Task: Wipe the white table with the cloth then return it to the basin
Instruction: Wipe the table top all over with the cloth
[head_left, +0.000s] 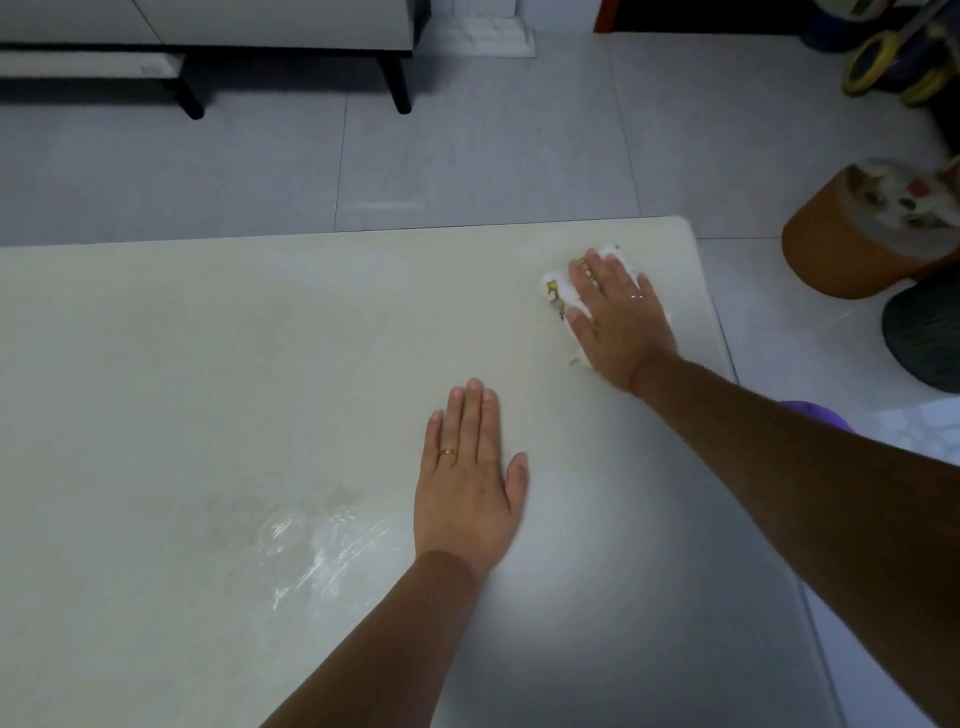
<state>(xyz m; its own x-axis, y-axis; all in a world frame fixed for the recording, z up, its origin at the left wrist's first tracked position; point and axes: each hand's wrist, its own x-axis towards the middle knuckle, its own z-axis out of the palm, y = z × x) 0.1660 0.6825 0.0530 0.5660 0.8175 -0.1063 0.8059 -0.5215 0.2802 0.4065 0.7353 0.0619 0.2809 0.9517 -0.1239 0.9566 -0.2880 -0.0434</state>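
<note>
The white table (218, 374) fills most of the view. Near its far right corner my right hand (621, 317) lies flat on a white cloth (563, 291) with yellow marks, pressing it onto the tabletop. Most of the cloth is hidden under the palm and fingers. My left hand (470, 483) rests flat on the bare table nearer to me, fingers together, holding nothing. Wet streaks (311, 551) shine on the table left of that hand. A purple rounded object (818, 413), possibly the basin, peeks out behind my right forearm.
Beyond the table's right edge on the tiled floor stand an orange-brown stool (852, 249) with a patterned top and a dark round object (924, 332). A pale cabinet with black legs (395, 78) stands at the back. Yellow-and-blue items (893, 57) sit at top right.
</note>
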